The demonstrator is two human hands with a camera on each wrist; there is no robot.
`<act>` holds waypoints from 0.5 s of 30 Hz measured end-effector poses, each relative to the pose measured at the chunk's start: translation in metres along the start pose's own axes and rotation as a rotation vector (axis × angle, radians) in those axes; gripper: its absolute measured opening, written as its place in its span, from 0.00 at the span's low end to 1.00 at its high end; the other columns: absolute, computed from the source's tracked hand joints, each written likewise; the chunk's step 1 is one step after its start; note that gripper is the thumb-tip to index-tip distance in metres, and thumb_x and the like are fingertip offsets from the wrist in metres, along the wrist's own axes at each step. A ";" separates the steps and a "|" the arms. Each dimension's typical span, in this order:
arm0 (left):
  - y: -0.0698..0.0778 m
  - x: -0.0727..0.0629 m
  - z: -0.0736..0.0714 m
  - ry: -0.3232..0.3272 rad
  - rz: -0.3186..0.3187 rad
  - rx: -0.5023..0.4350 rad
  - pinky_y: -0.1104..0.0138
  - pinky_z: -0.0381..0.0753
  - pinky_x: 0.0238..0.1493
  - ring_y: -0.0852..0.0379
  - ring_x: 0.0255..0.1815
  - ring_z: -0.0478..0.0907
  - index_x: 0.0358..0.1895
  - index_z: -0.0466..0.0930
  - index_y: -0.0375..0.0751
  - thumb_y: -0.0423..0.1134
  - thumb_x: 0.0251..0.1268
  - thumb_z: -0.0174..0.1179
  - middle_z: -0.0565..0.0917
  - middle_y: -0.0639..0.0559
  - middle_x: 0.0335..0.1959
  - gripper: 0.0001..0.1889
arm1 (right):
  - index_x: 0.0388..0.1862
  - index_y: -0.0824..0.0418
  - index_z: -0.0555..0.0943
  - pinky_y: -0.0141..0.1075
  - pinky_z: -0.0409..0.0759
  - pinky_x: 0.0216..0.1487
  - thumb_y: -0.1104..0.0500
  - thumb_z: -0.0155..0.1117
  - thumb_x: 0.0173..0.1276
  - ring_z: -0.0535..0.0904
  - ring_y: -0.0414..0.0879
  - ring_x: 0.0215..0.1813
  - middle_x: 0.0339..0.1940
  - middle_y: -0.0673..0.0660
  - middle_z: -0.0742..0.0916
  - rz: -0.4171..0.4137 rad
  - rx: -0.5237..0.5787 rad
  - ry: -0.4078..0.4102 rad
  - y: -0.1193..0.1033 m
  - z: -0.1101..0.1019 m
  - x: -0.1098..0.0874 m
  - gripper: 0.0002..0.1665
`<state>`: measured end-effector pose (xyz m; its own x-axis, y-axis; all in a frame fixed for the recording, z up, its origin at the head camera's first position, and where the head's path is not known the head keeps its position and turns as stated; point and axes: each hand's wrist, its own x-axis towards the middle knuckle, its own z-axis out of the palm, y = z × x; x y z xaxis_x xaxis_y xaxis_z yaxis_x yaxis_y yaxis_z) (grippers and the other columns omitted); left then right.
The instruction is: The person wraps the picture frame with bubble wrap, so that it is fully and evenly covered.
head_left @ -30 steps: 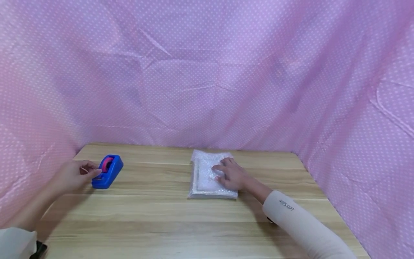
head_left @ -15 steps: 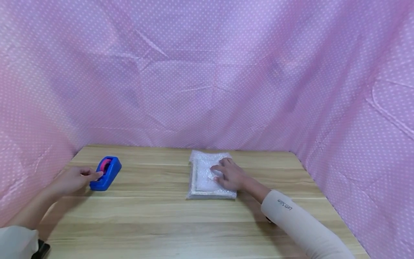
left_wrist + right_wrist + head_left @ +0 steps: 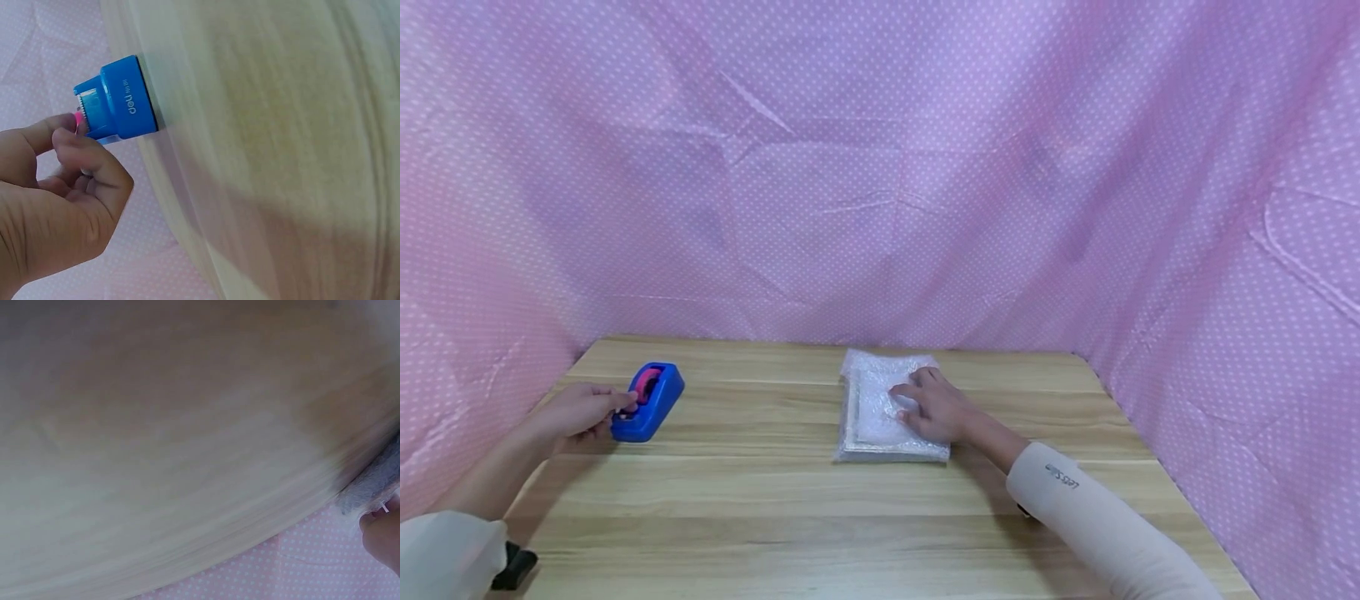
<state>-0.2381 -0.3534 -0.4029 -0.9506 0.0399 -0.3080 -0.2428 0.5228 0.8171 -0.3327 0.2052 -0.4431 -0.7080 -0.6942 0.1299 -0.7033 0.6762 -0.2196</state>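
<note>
At the left of the table stands a blue tape dispenser [image 3: 658,407] holding a pink-cored roll of tape [image 3: 647,383]. My left hand [image 3: 580,410] is at its front, thumb and forefinger pinched together right by the toothed cutter [image 3: 82,105]; the tape end between them is mostly hidden by the fingertips. A flat package in bubble wrap [image 3: 874,408] lies near the table's middle. My right hand [image 3: 936,406] rests on its right side, fingers spread and slightly bent. In the right wrist view only the package's grey edge [image 3: 372,481] and part of the hand show.
The wood-grain table [image 3: 760,517] runs back to a pink polka-dot cloth [image 3: 880,208], which hangs behind it and on both sides. A black strapped device [image 3: 514,567] sits at the left wrist.
My left hand has shifted slightly and turned at the dispenser, its other fingers now showing below the pinch. The right hand and the package stay where they were.
</note>
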 end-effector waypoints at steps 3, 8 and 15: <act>0.002 -0.003 0.000 -0.029 -0.042 -0.060 0.71 0.75 0.21 0.63 0.19 0.73 0.52 0.80 0.29 0.44 0.82 0.48 0.73 0.57 0.19 0.19 | 0.70 0.49 0.78 0.54 0.75 0.60 0.45 0.57 0.75 0.68 0.59 0.67 0.65 0.67 0.75 0.001 -0.004 0.001 0.000 0.001 -0.001 0.27; 0.004 -0.007 0.001 -0.096 -0.099 -0.147 0.66 0.86 0.29 0.56 0.25 0.85 0.58 0.71 0.33 0.45 0.83 0.47 0.86 0.49 0.28 0.18 | 0.71 0.49 0.78 0.55 0.75 0.61 0.45 0.57 0.75 0.68 0.59 0.67 0.66 0.67 0.75 0.005 -0.008 0.002 0.000 0.000 -0.001 0.27; -0.001 -0.009 -0.003 -0.188 -0.089 -0.223 0.58 0.89 0.38 0.46 0.36 0.89 0.54 0.69 0.37 0.43 0.83 0.47 0.89 0.39 0.38 0.12 | 0.71 0.49 0.77 0.55 0.74 0.61 0.45 0.57 0.75 0.68 0.60 0.67 0.66 0.68 0.75 0.002 -0.007 -0.003 0.000 0.001 -0.001 0.28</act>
<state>-0.2297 -0.3569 -0.3999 -0.8763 0.1704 -0.4506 -0.3795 0.3319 0.8636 -0.3316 0.2059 -0.4438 -0.7091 -0.6936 0.1267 -0.7023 0.6791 -0.2133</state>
